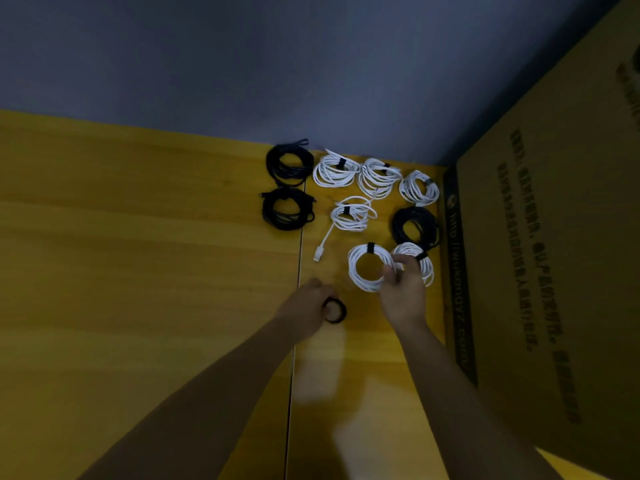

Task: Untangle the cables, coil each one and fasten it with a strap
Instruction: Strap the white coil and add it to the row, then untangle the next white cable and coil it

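Here, the right hand (403, 289) pinches a strapped white coil (369, 268) while the left hand (306, 308) grips a small black loop (335, 310); a careless drag could snag the neighbouring coil (417, 263).

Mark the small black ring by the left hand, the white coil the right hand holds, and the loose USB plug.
small black ring (337, 310), head view, its right rim.
white coil (360, 268), head view, its left loops.
USB plug (318, 253), head view, plug body.

Yellow wooden table (138, 237); printed cardboard box (554, 271) at right.
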Demonstrator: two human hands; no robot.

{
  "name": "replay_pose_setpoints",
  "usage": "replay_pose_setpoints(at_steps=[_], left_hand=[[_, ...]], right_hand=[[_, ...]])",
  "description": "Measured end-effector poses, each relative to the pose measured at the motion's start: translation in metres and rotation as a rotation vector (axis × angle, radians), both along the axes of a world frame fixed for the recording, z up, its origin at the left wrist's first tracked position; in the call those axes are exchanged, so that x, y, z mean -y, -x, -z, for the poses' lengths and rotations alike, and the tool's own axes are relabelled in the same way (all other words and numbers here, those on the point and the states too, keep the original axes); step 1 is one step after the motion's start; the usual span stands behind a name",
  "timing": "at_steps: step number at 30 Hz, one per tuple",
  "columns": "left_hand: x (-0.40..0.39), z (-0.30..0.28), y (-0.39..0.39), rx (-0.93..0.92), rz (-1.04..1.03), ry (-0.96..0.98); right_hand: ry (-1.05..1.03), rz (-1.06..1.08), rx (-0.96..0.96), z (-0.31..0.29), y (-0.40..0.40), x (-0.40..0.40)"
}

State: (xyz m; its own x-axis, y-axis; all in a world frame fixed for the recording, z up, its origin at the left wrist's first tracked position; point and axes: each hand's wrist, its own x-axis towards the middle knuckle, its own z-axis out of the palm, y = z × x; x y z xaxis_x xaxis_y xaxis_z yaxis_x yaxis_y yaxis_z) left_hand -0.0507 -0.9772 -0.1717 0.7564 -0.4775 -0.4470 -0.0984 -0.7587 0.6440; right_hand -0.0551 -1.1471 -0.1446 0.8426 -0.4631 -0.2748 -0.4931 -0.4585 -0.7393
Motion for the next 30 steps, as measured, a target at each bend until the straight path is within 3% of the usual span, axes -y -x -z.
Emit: replay_pose_setpoints(at_steps=[6,11,13,16,21,30], left_hand=[[-0.027,-0.014,0.015,-0.048,-0.051,0.018],[-0.046,-0.030,0.000,0.082,-0.136,-0.086],[-0.054,-0.035,-0.001,0.119,-0.170,-0.115],[-0.069,-0.050,-0.002,0.188,-0.199,-0.193],[-0.130,-0.093,-0.007,0.317,-0.283,-0.294],[-0.371,-0.169,0.047,0.357,-0.708,-0.402]], right_hand=[[-0.041,-0.017,-0.113,-0.002,-0.004,-0.017],[0.595,-0.407,-0.351,-0.015,-0.010,-0.016],[0.758,-0.533,-0.388,-0.026,-0.006,-0.018],[0.848,-0.641,-0.272,-0.038,-0.003,-0.023],[0.737,-0.783,-0.067,-0.053,-0.018,-0.082],[0.620,-1.044,0.242,-0.103,-0.037,-0.330]])
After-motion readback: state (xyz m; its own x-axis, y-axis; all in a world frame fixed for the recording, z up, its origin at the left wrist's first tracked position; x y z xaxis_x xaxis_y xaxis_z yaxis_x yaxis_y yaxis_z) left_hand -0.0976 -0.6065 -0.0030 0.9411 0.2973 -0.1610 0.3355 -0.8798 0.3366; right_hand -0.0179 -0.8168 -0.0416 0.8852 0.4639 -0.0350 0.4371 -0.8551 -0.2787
